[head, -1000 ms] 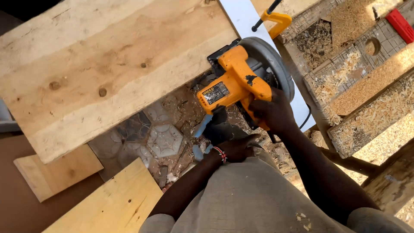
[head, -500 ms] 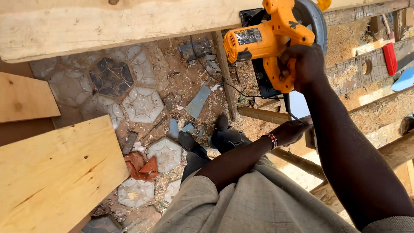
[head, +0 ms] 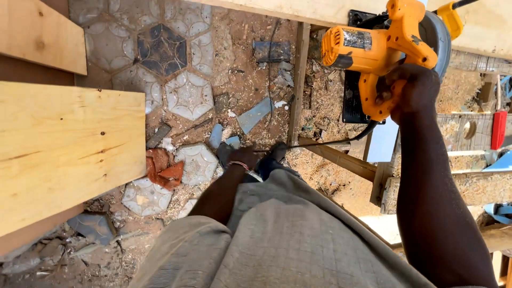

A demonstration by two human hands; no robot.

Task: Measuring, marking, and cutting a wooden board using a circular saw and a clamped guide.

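Yellow circular saw point(head: 381, 48) hangs from your clenched right hand point(head: 408, 90); your left hand point(head: 242, 158), pinching its black cord point(head: 320, 143), could snag it.

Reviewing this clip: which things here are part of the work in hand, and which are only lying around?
In use:
- yellow circular saw, gripped by the right hand
- black power cord, which the left hand reaches down to
- wooden plank at the saw

Lying about:
- plywood board
- broken tile scraps
- grey offcut
- red tool
- sawdust
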